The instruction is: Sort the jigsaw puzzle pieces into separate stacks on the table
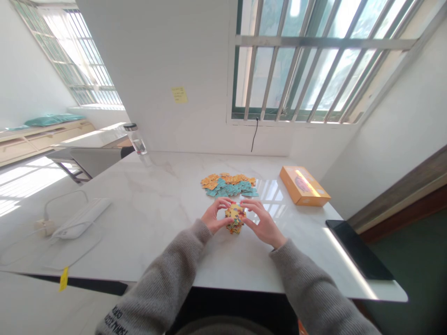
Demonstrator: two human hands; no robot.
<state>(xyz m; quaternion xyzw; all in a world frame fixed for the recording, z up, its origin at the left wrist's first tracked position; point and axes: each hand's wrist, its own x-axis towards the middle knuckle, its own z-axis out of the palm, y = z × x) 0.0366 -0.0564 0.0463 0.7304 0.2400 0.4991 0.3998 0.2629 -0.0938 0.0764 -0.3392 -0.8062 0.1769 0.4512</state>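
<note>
A small stack of yellow, multicoloured jigsaw puzzle pieces [235, 218] stands on the white marbled table in front of me. My left hand [218, 215] curves round its left side, with thumb and fingertips against the pieces. From the right, my right hand [260, 221] holds the stack in the same way, its thumb and index finger at the edge. Just beyond my fingers lies a spread heap of loose pieces, with orange ones [240, 178] at the back and teal ones [226, 188] at the front.
An orange box [304, 186] lies at the right, with a black tablet-like slab [358, 249] near the table's right edge. A clear bottle [136, 139] stands at the far left corner. A white power strip [82, 218] and its cables lie at the left.
</note>
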